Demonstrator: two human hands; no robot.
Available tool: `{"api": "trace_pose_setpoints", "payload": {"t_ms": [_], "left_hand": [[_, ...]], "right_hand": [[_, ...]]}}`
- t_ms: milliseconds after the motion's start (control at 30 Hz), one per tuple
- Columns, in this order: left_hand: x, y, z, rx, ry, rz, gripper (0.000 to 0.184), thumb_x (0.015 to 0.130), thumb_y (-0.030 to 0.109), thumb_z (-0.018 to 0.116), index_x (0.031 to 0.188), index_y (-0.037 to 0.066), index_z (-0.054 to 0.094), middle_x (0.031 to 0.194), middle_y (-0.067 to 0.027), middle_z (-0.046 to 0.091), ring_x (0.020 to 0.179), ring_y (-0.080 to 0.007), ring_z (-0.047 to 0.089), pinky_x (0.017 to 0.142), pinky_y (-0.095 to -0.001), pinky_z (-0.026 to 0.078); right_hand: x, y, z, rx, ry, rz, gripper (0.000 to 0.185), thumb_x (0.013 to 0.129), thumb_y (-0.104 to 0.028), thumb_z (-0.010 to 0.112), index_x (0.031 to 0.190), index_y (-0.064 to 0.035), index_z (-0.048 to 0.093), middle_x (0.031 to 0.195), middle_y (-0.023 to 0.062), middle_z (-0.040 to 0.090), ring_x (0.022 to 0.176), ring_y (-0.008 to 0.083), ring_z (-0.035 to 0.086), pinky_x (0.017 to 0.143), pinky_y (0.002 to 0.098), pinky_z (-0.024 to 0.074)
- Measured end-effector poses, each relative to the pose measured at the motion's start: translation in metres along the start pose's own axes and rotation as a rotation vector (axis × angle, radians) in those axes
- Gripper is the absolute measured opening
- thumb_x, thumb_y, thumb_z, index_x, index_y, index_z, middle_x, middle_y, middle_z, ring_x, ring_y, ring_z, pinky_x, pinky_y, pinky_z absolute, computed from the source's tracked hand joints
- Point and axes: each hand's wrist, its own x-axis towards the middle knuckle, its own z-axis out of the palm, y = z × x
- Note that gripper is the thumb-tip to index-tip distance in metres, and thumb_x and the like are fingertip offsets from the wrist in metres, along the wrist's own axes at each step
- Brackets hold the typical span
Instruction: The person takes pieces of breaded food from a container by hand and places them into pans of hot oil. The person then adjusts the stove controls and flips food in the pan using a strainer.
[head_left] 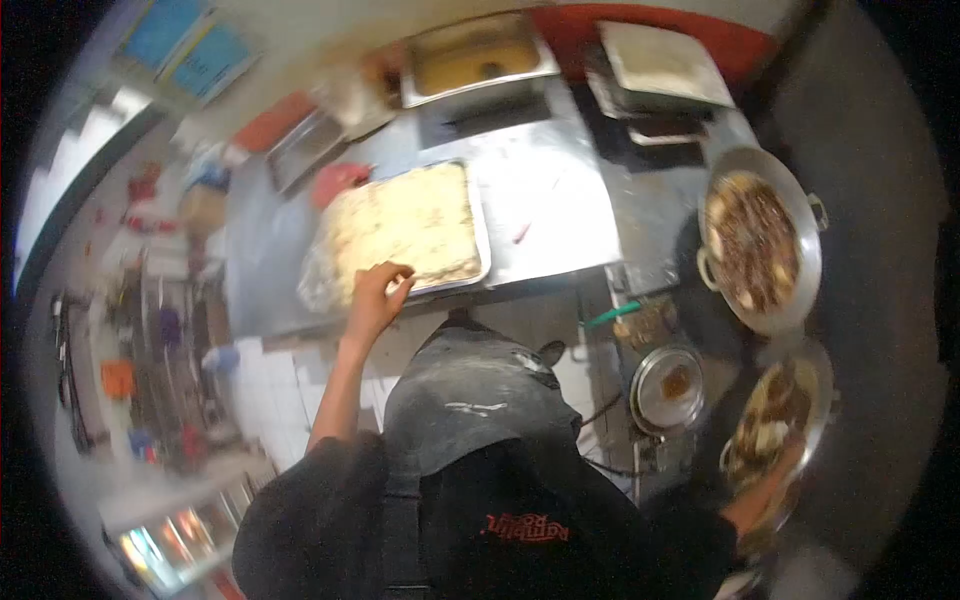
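My left hand (380, 292) is at the front edge of a metal tray (482, 225), thumb and forefinger curled together; anything between them is too small to make out. Pale, lumpy, battered-looking food (405, 220) fills this tray, with clear plastic (318, 275) along its left side. Far to the right, my right hand (775, 487) reaches over the lower wok (822, 400), which contains browned and pale pieces. Its fingers are blurred and dark, so their hold does not show.
A larger wok (808, 265) of dark frying food stands at right. Below it is a round metal lid or pan (648, 400) near a green-handled tool (612, 314). A deep metal container (480, 95) and a white-topped container (660, 65) line the back of the steel table (560, 210).
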Motion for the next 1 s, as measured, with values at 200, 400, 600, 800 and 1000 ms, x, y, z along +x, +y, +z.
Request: {"api": "trace_pose_setpoints", "payload": {"t_ms": [200, 400, 600, 800, 1000], "left_hand": [[-0.016, -0.02, -0.023, -0.039, 0.104, -0.252, 0.017, 0.081, 0.015, 0.072, 0.097, 0.01, 0.069, 0.089, -0.0026, 0.068, 0.082, -0.0202, 0.061, 0.082, -0.0364, 0.04], [0.007, -0.118, -0.026, 0.16, 0.185, -0.249, 0.026, 0.077, 0.016, 0.073, 0.102, 0.012, 0.066, 0.101, -0.0044, 0.064, 0.095, -0.025, 0.059, 0.085, -0.0411, 0.041], [0.052, -0.187, -0.048, 0.135, 0.306, -0.149, 0.028, 0.077, 0.013, 0.073, 0.104, 0.012, 0.064, 0.107, -0.0053, 0.063, 0.105, -0.0282, 0.056, 0.088, -0.0441, 0.04], [0.045, -0.199, -0.079, -0.02, 0.35, -0.116, 0.023, 0.076, 0.009, 0.073, 0.097, 0.006, 0.064, 0.103, -0.0107, 0.065, 0.101, -0.0316, 0.058, 0.089, -0.0415, 0.044], [0.018, -0.226, -0.082, -0.15, 0.352, -0.235, 0.02, 0.077, 0.009, 0.072, 0.095, 0.008, 0.066, 0.105, -0.0067, 0.066, 0.102, -0.0293, 0.06, 0.089, -0.0402, 0.045]], "right_hand": [[0.041, -0.181, 0.025, -0.132, 0.221, -0.592, 0.03, 0.095, -0.02, 0.06, 0.12, -0.0042, 0.066, 0.119, 0.0135, 0.068, 0.105, 0.0265, 0.065, 0.092, 0.0366, 0.0488], [-0.2, -0.516, 0.211, 0.333, -0.365, -0.759, 0.03, 0.092, -0.019, 0.064, 0.117, -0.0028, 0.067, 0.112, 0.0112, 0.068, 0.103, 0.0195, 0.064, 0.091, 0.0305, 0.048], [-0.501, -0.68, 0.439, 0.327, -1.121, -1.153, 0.046, 0.084, -0.03, 0.071, 0.121, -0.0037, 0.064, 0.124, 0.0161, 0.062, 0.116, 0.032, 0.056, 0.099, 0.0422, 0.0449], [-0.639, -0.765, 0.503, -0.296, -1.114, -1.413, 0.068, 0.077, -0.034, 0.075, 0.135, -0.0069, 0.052, 0.133, 0.0186, 0.055, 0.122, 0.0423, 0.049, 0.099, 0.0496, 0.0453], [-0.651, -0.765, 0.51, -0.426, -0.938, -1.475, 0.051, 0.075, -0.026, 0.075, 0.117, -0.0035, 0.06, 0.126, 0.0153, 0.051, 0.118, 0.0429, 0.049, 0.094, 0.048, 0.0491]]}}
